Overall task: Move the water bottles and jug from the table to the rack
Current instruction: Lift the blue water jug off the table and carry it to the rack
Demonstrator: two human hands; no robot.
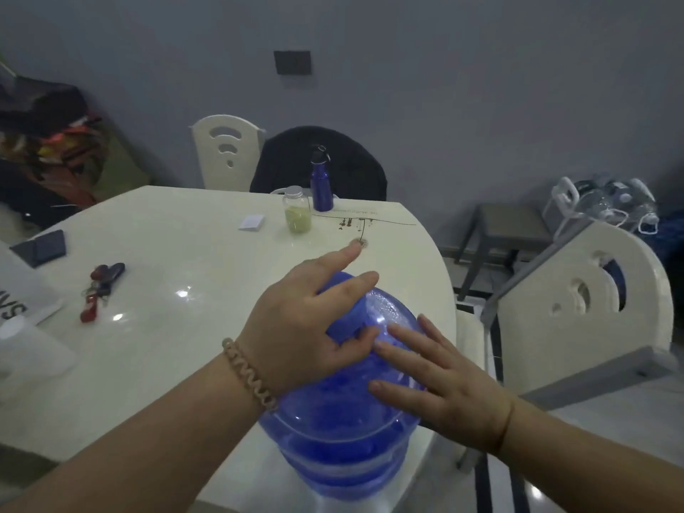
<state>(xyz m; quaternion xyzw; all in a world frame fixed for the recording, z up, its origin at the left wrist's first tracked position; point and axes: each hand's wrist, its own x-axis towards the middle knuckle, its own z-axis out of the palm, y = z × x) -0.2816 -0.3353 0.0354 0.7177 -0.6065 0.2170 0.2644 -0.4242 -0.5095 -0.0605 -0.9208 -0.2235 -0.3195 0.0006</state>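
A big translucent blue water jug stands near the front right edge of the white table. My left hand lies over its blue cap, thumb and middle finger curled round the cap while the index finger points out straight. My right hand rests flat on the jug's right shoulder with straight fingers. At the table's far side stand a dark blue metal bottle with a black cap and a small clear jar holding green powder. A grey rack is at the right behind a chair.
A bunch of keys, a dark wallet and a white card lie on the table. White chairs stand at the right and far side, one draped in dark cloth. A grey stool and clear plastic jugs sit at the back right.
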